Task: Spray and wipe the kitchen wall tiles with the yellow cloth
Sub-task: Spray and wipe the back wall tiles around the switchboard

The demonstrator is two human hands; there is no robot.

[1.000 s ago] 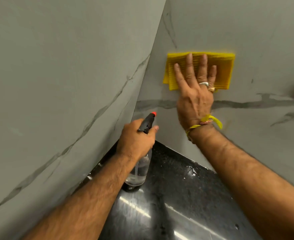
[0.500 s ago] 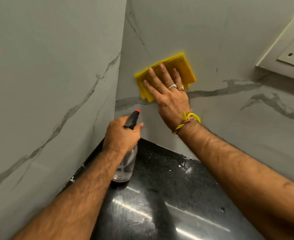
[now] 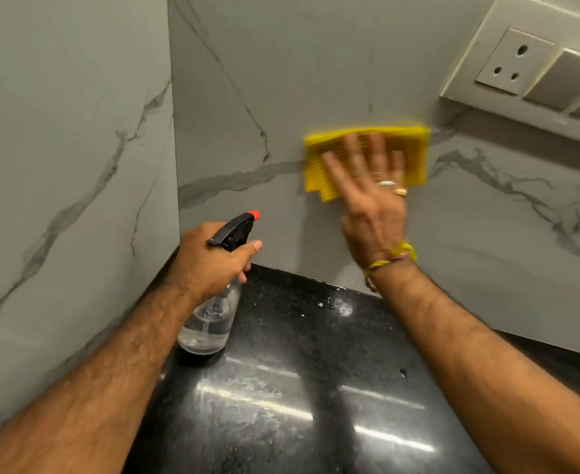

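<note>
Yellow cloth (image 3: 367, 159) has swept from beside the corner rightward to mid-frame, just below-left of the socket plate (image 3: 535, 66); right hand (image 3: 372, 200) presses it flat-fingered on tile; left hand (image 3: 209, 260) grips the bottle (image 3: 213, 316) on the counter (image 3: 298, 405); wiping continues.

A yellow cloth (image 3: 411, 148) is pressed flat against the far wall tiles (image 3: 316, 63) by the right hand (image 3: 372, 203), its fingers spread and blurred. A clear spray bottle (image 3: 213, 313) is gripped by the left hand (image 3: 209, 261) near the corner, above a black countertop (image 3: 298, 405). A socket plate (image 3: 535, 59) is mounted at the upper right.
</note>
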